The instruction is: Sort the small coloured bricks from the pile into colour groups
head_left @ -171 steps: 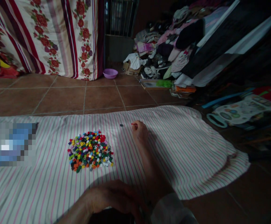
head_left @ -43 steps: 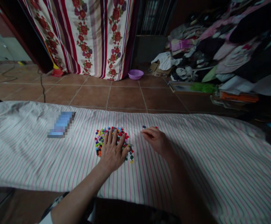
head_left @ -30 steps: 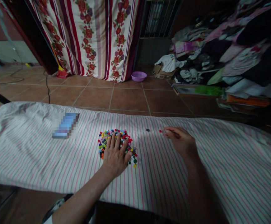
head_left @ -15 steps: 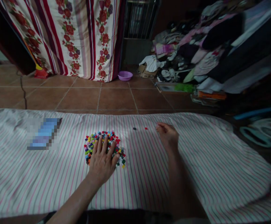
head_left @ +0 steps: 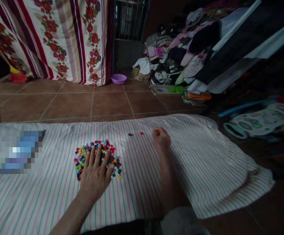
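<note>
My left hand (head_left: 94, 178) lies flat with its fingers spread on a heap of small multicoloured cubes (head_left: 82, 153), covering the heap's middle. Right of the heap, a dark cube (head_left: 130, 134) and a red cube (head_left: 142, 133) sit apart in a loose row on the striped cloth (head_left: 137, 176). Just beyond the red cube, my right hand (head_left: 163, 140) is closed, thumb and fingers drawn together low over the cloth. Whatever those fingers hold, if anything, is hidden.
A blurred-out bluish flat object (head_left: 24, 151) lies on the cloth at the left. Past the cloth's far edge are the tiled floor (head_left: 110, 103), a purple basin (head_left: 119, 79), a floral curtain (head_left: 66, 42) and a pile of clothes (head_left: 178, 49).
The view has swung to the right, so everything sits further left in it. My left hand stays on the heap. My right hand remains closed beside the red cube, its fingers curled in more.
</note>
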A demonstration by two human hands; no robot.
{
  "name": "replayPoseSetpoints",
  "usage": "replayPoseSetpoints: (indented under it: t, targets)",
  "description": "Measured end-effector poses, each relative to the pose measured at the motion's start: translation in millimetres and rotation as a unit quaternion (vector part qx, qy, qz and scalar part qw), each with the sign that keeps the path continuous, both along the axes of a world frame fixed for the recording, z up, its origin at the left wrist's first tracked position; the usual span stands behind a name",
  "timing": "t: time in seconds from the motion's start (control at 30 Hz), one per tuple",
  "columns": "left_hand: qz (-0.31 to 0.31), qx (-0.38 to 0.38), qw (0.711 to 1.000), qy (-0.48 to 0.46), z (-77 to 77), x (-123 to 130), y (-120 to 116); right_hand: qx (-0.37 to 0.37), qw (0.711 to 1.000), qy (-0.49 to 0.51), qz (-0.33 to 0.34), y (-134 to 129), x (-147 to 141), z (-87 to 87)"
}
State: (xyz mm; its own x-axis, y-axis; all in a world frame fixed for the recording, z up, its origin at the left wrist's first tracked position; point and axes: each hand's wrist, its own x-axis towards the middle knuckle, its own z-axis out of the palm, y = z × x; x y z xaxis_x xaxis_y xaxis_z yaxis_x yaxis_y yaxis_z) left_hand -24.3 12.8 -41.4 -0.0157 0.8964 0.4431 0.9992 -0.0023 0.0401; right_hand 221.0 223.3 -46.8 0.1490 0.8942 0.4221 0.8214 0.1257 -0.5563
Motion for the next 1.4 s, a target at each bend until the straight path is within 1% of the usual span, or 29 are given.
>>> replayPoseSetpoints:
  t: [0.13,0.33,0.47,0.67,0.8,0.9,1.03,1.2,1.27,1.4]
  targets:
    - [-0.008,0.004,1.0,0.0,-0.2,-0.8,-0.4,-0.006,1.0,-0.006,-0.019,0.0,2.3,-2.7]
    - [-0.013,0.006,1.0,0.002,-0.5,-1.0,-0.1,-0.026,1.0,-0.007,0.005,0.2,1.3,-4.4]
    - [-0.014,0.002,1.0,0.005,-0.9,-1.4,-0.4,-0.023,1.0,-0.008,0.019,0.0,2.3,-6.2]
    - [-0.011,0.002,1.0,0.022,-1.9,-2.4,-0.3,-0.017,0.998,-0.007,0.054,5.8,11.7,-15.0]
    - [-0.011,-0.008,1.0,0.025,-0.6,-2.6,-0.7,-0.001,0.999,-0.002,0.053,8.6,15.2,-20.1]
    - [-0.011,-0.019,0.999,0.025,1.5,-2.5,-1.2,0.005,0.999,0.009,0.049,8.8,15.4,-20.6]
    - [-0.008,-0.022,0.999,0.023,3.4,-2.2,-1.2,-0.002,0.998,0.028,0.049,7.0,15.7,-15.1]
    - [-0.005,-0.031,0.999,0.023,3.4,-2.1,-0.4,-0.01,0.999,0.043,0.021,-0.1,13.5,2.6]
    - [-0.003,-0.03,0.999,0.023,3.0,-2.1,-0.3,-0.007,0.998,0.049,0.044,-6.0,7.1,12.0]
    - [0.005,-0.024,1.0,0.019,1.9,-2.1,0.0,0.009,0.987,0.064,0.148,-27.8,-22.8,28.0]
